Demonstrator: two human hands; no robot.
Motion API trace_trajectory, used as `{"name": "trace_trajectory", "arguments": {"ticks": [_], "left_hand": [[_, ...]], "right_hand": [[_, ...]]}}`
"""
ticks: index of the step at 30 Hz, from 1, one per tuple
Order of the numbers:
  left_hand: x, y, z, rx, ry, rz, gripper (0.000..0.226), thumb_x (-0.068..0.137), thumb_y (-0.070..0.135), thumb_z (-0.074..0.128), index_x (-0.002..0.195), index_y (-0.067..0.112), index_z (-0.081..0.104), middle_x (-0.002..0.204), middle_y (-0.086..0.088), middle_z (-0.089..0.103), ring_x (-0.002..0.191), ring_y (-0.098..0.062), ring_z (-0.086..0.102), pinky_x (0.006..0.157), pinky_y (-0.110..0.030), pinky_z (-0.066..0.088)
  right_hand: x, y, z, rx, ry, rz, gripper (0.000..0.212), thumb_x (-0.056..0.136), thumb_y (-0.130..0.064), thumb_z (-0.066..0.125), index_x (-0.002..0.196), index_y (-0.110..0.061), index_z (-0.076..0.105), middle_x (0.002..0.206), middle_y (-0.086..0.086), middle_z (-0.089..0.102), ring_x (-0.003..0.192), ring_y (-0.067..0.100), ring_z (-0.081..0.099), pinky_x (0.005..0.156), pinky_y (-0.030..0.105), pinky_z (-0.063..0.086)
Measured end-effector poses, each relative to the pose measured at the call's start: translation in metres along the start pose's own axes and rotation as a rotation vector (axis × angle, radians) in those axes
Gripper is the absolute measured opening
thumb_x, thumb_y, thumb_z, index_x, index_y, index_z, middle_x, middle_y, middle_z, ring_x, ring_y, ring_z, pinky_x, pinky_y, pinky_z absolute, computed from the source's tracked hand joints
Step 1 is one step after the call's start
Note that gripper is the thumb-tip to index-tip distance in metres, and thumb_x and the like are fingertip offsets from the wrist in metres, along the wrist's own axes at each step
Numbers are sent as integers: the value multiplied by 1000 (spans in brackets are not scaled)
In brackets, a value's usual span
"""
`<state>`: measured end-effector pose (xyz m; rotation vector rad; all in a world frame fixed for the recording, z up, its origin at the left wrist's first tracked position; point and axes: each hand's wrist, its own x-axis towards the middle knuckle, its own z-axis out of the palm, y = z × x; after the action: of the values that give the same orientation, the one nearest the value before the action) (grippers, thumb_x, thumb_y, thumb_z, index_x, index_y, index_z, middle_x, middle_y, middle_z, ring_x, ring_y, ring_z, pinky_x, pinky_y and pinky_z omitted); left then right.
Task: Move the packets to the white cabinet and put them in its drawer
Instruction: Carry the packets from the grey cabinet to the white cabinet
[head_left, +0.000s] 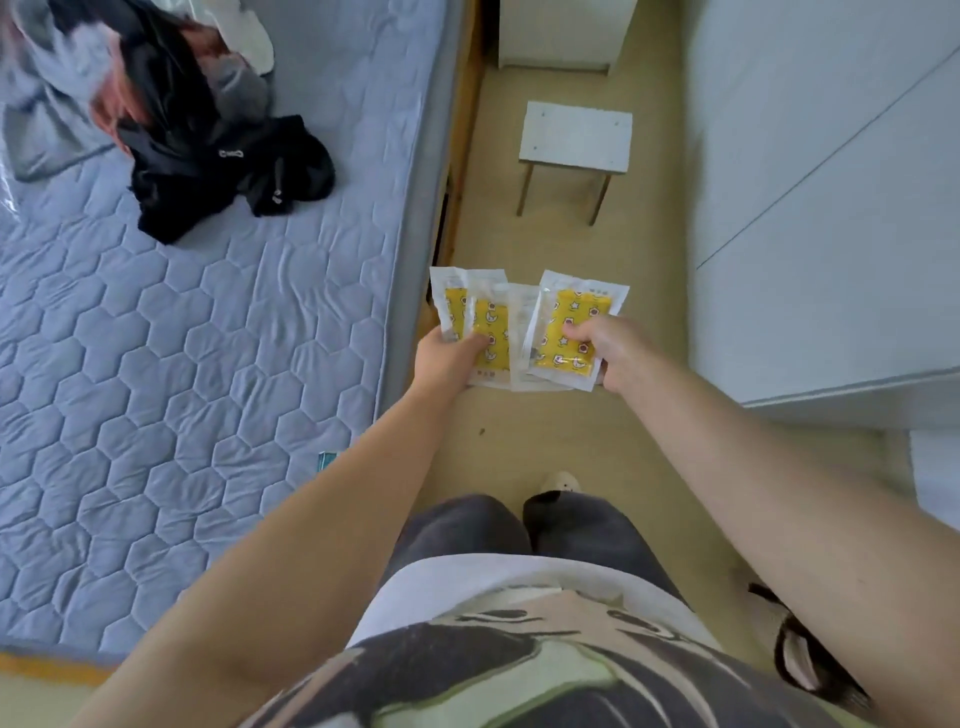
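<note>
I hold several clear packets with yellow patterned contents out in front of me over the floor. My left hand (451, 358) grips the left packets (470, 312), thumb on top. My right hand (610, 349) pinches the right packet (571, 317) by its lower edge. The two bunches overlap in the middle. A white cabinet (563, 34) stands at the far end of the aisle; only its lower part shows and no drawer is visible. My legs and one foot show below my arms.
A bed with a blue quilted mattress (208, 338) fills the left, with a heap of dark clothes (208, 156) on it. A small white stool (576, 137) stands in the aisle ahead. White wardrobe fronts (831, 208) line the right. The floor is beige.
</note>
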<state>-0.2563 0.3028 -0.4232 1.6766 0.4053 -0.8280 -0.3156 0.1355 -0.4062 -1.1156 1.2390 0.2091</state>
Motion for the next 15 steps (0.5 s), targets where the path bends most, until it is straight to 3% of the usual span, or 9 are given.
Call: {"name": "trace_trajectory", "arguments": {"ticks": [4, 9, 13, 15], "left_hand": [[44, 69, 39, -24, 25, 0, 18, 88, 12, 65, 105, 18, 62, 103, -3, 70, 92, -22, 69, 80, -38, 58], [135, 158, 61, -47, 39, -9, 14, 89, 15, 65, 97, 24, 59, 93, 3, 69, 84, -16, 69, 72, -32, 58], [214, 244, 74, -22, 11, 8, 15, 87, 13, 66, 99, 22, 61, 99, -1, 71, 87, -18, 70, 80, -38, 59], [249, 289, 84, 16, -23, 21, 15, 87, 13, 66, 99, 21, 61, 101, -1, 71, 87, -19, 70, 80, -38, 58]], "right_hand": [[44, -90, -6, -34, -30, -16, 23, 83, 0, 66, 103, -11, 63, 97, 8, 69, 75, 22, 67, 64, 38, 56], [116, -191, 16, -21, -43, -26, 16, 83, 0, 67, 90, -13, 62, 96, 6, 68, 82, 24, 67, 75, 43, 56], [172, -279, 41, 9, -35, -35, 17, 83, 0, 67, 96, -11, 64, 90, 5, 68, 75, 23, 67, 82, 45, 56], [201, -326, 51, 5, -12, -27, 24, 80, -3, 71, 102, -11, 65, 98, 7, 71, 79, 25, 69, 81, 48, 56]]}}
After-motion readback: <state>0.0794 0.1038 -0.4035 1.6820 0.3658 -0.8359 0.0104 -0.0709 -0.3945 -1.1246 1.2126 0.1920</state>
